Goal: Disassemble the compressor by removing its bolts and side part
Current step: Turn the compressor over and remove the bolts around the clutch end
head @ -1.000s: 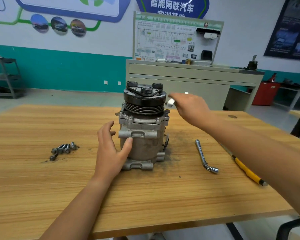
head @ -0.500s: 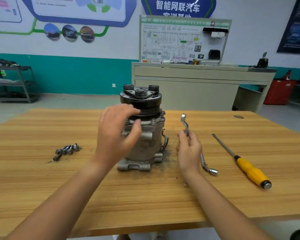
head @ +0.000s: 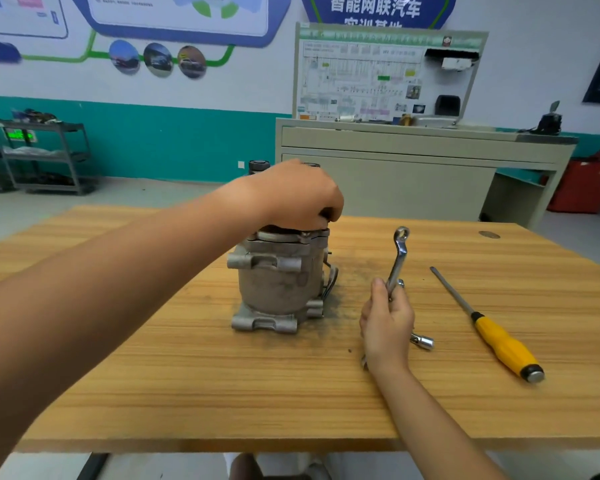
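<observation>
My left hand (head: 298, 195) is clamped down over the top of the grey cast-metal compressor (head: 274, 282), fingers curled round the dark upper part so that most of it is hidden under my palm. My right hand (head: 387, 323) is closed round the shank of a silver offset ring wrench (head: 398, 258), thumb along its side, with the tool standing nearly upright and its ring end uppermost. The chrome socket end of a second metal wrench (head: 423, 341) pokes out from behind that hand, low on the counter.

The counter (head: 187, 375) is a light wood-grain top, smudged with dark grime around the compressor's foot. A yellow-handled screwdriver (head: 499, 344) lies on it to the right, blade pointing away from me. Beyond stand a beige metal cabinet (head: 395, 174) carrying a white wiring-diagram board (head: 385, 74), a red bin (head: 582, 188) at far right, and a grey metal shelf rack (head: 45, 157) at far left against a white wall with a teal band.

The compressor stands upright on its mounting lugs near the counter's middle – directly beneath my left hand, with my right hand and its wrench just beside it on the right, not touching it.
</observation>
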